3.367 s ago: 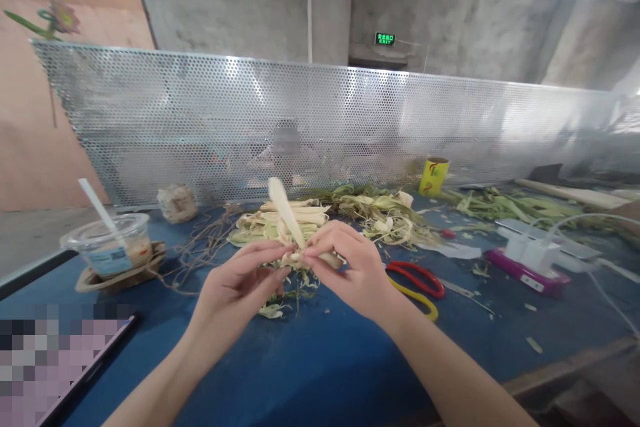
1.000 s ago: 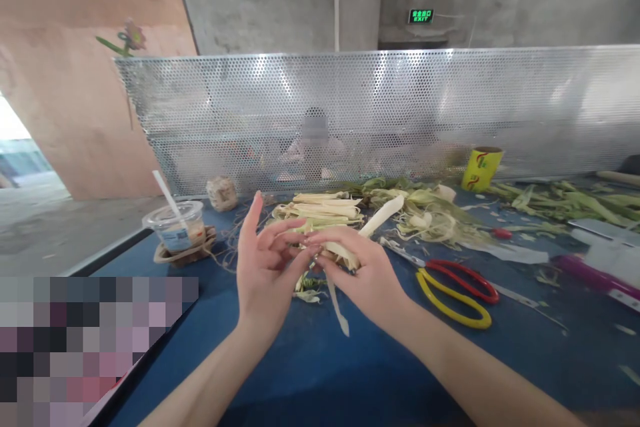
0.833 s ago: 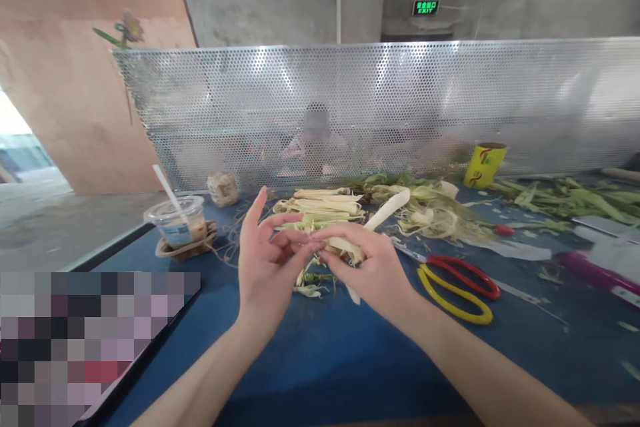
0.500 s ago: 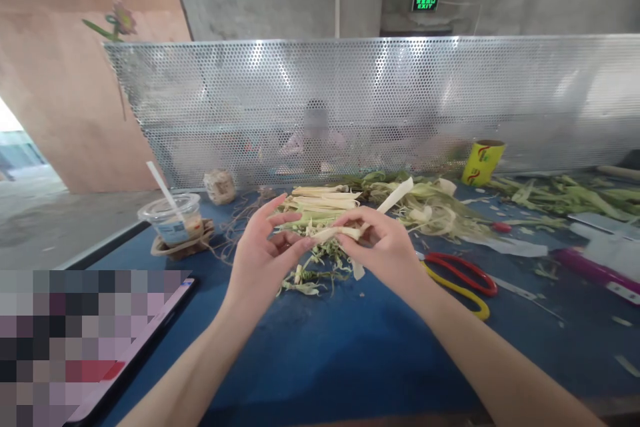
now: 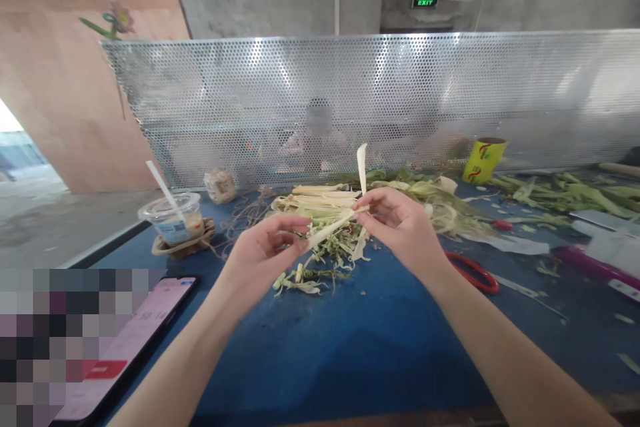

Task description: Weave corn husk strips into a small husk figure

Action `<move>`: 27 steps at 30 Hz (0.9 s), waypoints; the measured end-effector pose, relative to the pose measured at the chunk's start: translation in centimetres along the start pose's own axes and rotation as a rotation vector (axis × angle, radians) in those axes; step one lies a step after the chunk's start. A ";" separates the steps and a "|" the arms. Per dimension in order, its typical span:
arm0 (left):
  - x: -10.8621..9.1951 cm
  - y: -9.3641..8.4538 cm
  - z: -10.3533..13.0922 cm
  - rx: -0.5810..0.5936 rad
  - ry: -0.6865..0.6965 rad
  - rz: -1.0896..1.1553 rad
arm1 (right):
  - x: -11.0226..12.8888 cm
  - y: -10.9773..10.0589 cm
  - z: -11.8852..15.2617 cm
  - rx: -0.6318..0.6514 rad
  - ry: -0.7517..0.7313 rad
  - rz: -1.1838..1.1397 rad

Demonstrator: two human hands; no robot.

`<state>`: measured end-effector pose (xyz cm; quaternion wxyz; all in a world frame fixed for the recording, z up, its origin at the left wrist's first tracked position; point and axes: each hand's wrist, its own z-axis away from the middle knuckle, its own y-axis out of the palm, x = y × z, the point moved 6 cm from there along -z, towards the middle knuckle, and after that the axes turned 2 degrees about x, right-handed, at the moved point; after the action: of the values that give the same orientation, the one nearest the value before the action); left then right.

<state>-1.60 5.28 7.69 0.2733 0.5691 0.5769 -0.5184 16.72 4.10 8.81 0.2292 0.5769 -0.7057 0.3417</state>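
Observation:
A pale husk strip (image 5: 330,227) stretches between my two hands above the blue table. My left hand (image 5: 265,250) pinches its lower left end between thumb and fingers. At its other end my right hand (image 5: 400,223) grips it with thumb and forefinger, and one pale piece (image 5: 362,167) stands upright from that grip while another hangs below. Behind and under the strip lie a stack of pale husks (image 5: 320,197) and a heap of green, curled scraps (image 5: 333,250).
A lidded cup with a straw (image 5: 175,220), a ball of twine (image 5: 219,185) and a phone (image 5: 145,333) are at the left. To the right are red-handled scissors (image 5: 475,273), a yellow roll (image 5: 484,160) and green husks (image 5: 570,193). A perforated metal screen (image 5: 240,107) stands behind.
My hands have moved apart, my right hand to the right and my left slightly left, showing more of the strip. The pale end above my right hand has swung from slanting right to upright.

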 end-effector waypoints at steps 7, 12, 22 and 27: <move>0.1 -1.0 -0.2 0.180 0.002 -0.107 | -0.4 -0.7 -0.3 0.018 0.041 0.007; -0.5 -0.1 0.9 0.423 0.048 -0.235 | 0.1 2.0 0.7 0.193 0.053 -0.047; 0.3 3.2 0.9 0.354 0.005 0.035 | 0.9 4.3 2.1 0.376 0.011 0.021; 0.3 2.8 0.7 0.326 -0.016 -0.071 | 1.0 3.0 1.5 0.297 -0.071 0.345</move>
<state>0.81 4.20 6.41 0.1634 0.5810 0.5029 -0.6187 13.68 2.64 7.90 0.0548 0.4868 -0.7433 0.4555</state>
